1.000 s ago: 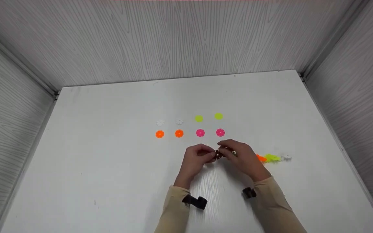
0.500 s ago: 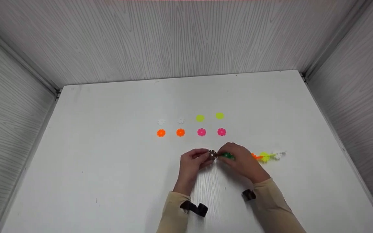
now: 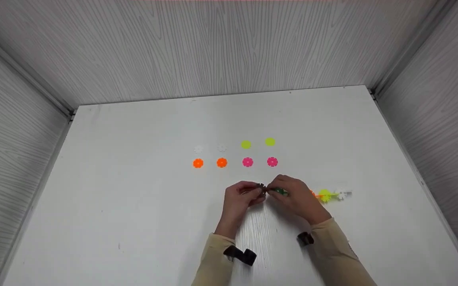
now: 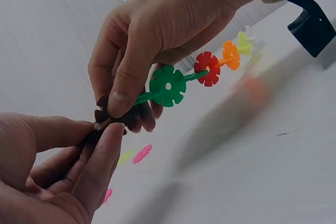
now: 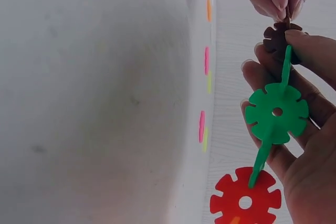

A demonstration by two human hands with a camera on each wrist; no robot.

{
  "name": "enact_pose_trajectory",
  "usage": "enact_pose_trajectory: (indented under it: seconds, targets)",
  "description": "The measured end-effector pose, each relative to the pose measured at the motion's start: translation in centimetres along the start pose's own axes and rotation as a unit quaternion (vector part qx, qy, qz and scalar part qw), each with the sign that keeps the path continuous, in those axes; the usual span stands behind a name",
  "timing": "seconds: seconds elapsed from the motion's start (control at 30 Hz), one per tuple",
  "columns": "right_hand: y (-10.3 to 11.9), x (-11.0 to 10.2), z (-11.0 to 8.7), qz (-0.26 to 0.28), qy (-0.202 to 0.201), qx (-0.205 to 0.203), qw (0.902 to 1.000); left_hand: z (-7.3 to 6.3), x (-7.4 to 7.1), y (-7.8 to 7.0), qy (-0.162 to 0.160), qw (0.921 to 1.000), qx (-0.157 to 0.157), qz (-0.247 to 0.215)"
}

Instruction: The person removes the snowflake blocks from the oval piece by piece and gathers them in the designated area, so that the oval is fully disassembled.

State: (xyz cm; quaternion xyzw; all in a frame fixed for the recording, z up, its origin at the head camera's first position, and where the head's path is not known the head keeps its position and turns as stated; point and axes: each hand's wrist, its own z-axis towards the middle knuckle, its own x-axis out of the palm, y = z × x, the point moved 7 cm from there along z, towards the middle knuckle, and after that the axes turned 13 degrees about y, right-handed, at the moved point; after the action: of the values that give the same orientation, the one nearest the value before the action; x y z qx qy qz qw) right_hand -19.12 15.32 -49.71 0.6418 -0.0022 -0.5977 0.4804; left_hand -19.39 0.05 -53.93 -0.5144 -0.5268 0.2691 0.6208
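Observation:
My left hand (image 3: 235, 202) pinches a dark brown notched disc (image 3: 263, 186) between thumb and fingers; its fingers cover much of it. My right hand (image 3: 298, 198) pinches another brown notched disc (image 5: 274, 39), at the end of a chain of interlocking snowflake discs. The two brown pieces meet at the fingertips; how deeply they are slotted is hidden. Beyond them, the chain runs through green discs (image 5: 262, 116), a red disc (image 5: 223, 203), an orange disc (image 4: 230, 55), a yellow disc (image 3: 325, 194) and white discs (image 3: 341, 195), passing behind my right hand in the head view.
Loose discs lie in two rows on the white table (image 3: 133, 222): orange (image 3: 198, 163) and pink (image 3: 247, 162) nearer, white (image 3: 198, 149) and yellow-green (image 3: 246, 144) farther back. Grey wood-grain panels (image 3: 229, 47) enclose the back and sides.
The brown disc in my left hand has turned from facing the head camera to more edge-on. My left hand has shifted slightly right. Green discs came into view beside my right fingers.

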Motion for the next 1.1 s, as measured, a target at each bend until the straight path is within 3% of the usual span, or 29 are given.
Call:
enact_pose_trajectory:
  seconds: [0.77, 0.97, 1.1]
  targets:
    - [0.3, -0.2, 0.5, 0.023, 0.051, -0.026, 0.9981, 0.0, -0.4, -0.6, -0.020, 0.9998, -0.007, 0.007]
    - [-0.3, -0.6, -0.1, 0.013, 0.039, -0.021, 0.9989, -0.4, -2.6, -2.0, -0.095, 0.9917, 0.024, 0.084]
    - [-1.1, -1.0, -0.7, 0.033, 0.026, 0.018, 0.9990, -0.5, -4.9, -2.9, -0.127, 0.9846, 0.009, 0.120]
